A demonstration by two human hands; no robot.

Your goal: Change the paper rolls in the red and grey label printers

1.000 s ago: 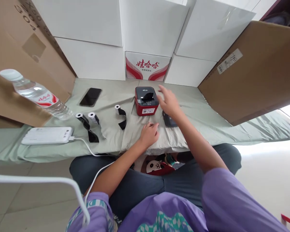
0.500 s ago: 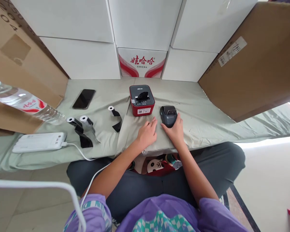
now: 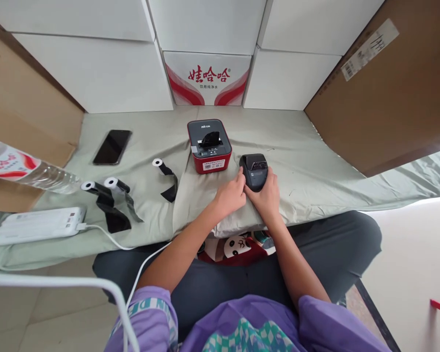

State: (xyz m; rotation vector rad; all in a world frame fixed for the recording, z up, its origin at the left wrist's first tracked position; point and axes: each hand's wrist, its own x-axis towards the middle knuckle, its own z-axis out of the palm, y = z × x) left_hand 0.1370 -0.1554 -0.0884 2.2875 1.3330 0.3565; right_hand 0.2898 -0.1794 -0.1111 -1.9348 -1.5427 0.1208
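Observation:
A small black portable printer (image 3: pixel 254 172) stands on the cloth in front of me, a strip of black paper showing in its top slot. My right hand (image 3: pixel 267 195) is closed around its right side and front, thumb and fingers against the casing. My left hand (image 3: pixel 230 196) has its fingers drawn together, their tips at the printer's left edge. Behind and left of both hands sits a larger red and black label printer (image 3: pixel 209 146), with black paper sticking out of its slot.
Several black paper rolls with loose tails, one a single roll (image 3: pixel 165 168), lie on the left. Beyond them are a phone (image 3: pixel 112 147), a water bottle (image 3: pixel 33 168) and a white power bank (image 3: pixel 38 226) with a cable (image 3: pixel 108 234). White boxes (image 3: pixel 209 78) and a cardboard box (image 3: pixel 381 98) border the cloth.
My left hand has moved up and right from the cloth to the small printer's left edge. My right hand keeps its hold. The view has shifted slightly closer.

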